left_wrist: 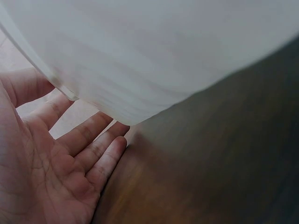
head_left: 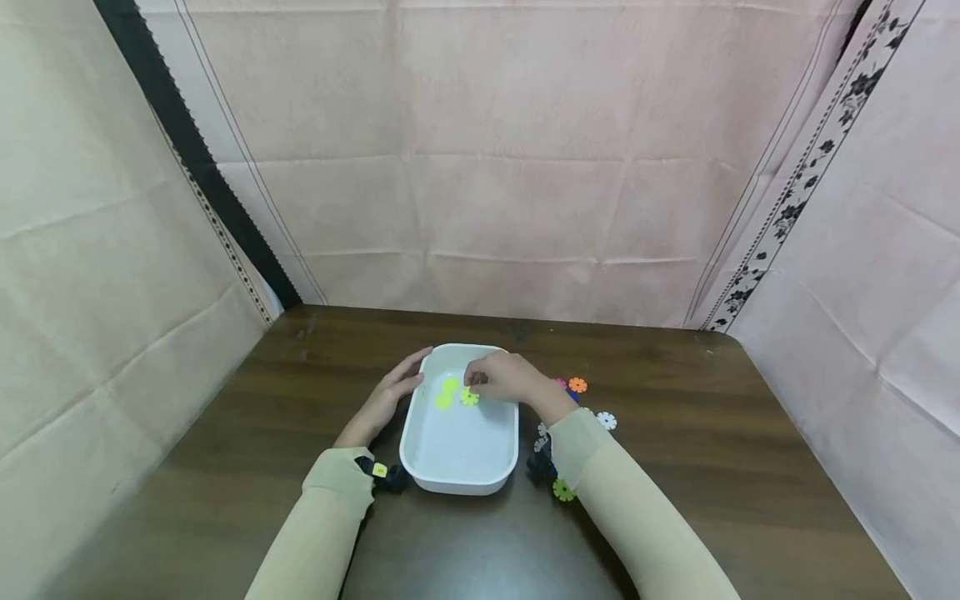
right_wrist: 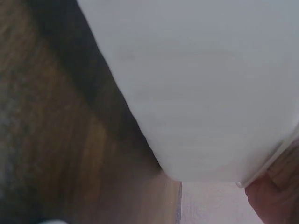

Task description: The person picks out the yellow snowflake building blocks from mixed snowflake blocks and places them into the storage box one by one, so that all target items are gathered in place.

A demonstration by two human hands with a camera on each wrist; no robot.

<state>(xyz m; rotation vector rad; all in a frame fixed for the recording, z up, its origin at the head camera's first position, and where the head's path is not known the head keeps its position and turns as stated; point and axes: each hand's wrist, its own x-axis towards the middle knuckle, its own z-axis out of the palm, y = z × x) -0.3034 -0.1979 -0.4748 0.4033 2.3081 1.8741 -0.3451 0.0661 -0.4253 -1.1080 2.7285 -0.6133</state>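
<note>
A white rectangular plastic basin (head_left: 459, 450) stands on the table. Inside it, toward the left, lie plain yellow-green pieces (head_left: 444, 400) close together. My right hand (head_left: 506, 377) reaches over the basin's right rim, its fingers curled, and pinches a yellow-green flower-shaped disc (head_left: 469, 397) with notched edges. Along the basin's left side is my left hand (head_left: 390, 397), its fingers stretched out. In the left wrist view the left fingers (left_wrist: 86, 133) lie against the outer wall near a corner, the thumb at the rim. The right wrist view mostly holds the basin's outer wall (right_wrist: 201, 93), hiding the right fingertips.
Right of the basin, partly under the right forearm, lie several notched flower discs: an orange one (head_left: 577, 385), a white one (head_left: 607, 421), a green one (head_left: 563, 490) and dark blue ones. Hanging pale cloths (head_left: 517, 167) border the brown wooden table (head_left: 705, 467) at the back and sides.
</note>
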